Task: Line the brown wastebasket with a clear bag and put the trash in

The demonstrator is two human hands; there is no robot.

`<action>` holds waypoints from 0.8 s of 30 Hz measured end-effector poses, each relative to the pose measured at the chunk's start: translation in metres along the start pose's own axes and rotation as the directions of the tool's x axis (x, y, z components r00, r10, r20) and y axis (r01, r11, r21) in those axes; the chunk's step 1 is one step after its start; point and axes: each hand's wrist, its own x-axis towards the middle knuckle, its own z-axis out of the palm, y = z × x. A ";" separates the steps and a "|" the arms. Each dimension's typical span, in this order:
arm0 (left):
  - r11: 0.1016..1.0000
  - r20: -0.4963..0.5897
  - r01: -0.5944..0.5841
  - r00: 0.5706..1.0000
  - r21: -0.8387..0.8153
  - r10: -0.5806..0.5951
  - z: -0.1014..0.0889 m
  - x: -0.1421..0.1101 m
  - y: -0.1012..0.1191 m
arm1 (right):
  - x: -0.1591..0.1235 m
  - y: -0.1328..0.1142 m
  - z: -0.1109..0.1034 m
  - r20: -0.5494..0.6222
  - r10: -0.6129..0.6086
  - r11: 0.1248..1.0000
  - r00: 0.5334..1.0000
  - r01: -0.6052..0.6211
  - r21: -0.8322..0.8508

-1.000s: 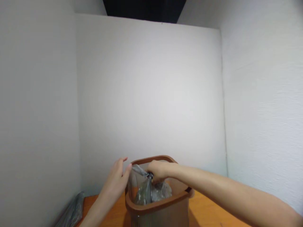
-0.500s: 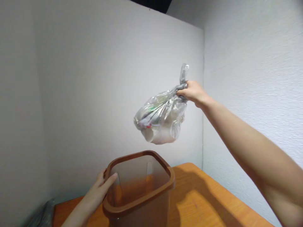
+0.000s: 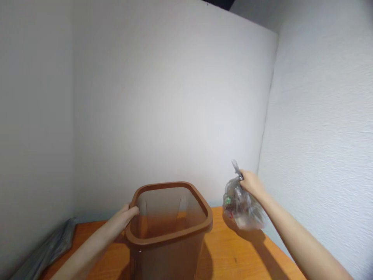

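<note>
The right hand (image 3: 251,183) grips the knotted neck of a clear plastic bag of rubbish (image 3: 242,206), which hangs below the fist, right of the brown bin (image 3: 171,227). The left hand (image 3: 124,217) clasps the bin's left rim on the table (image 3: 233,256).

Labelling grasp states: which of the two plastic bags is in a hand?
The clear knotted bag of trash, gripped at its knot by the right hand beside the brown bin. The grey bag lies untouched at the table's left edge.

bag (image 3: 243,206) lowered from above bin (image 3: 171,217), now beside it, near table (image 3: 233,256)
</note>
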 end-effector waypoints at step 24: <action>0.655 -0.095 -0.430 0.788 0.622 0.608 0.012 -0.081 -0.057 | -0.131 -0.015 0.076 -0.224 -0.210 0.953 0.952 0.250 0.170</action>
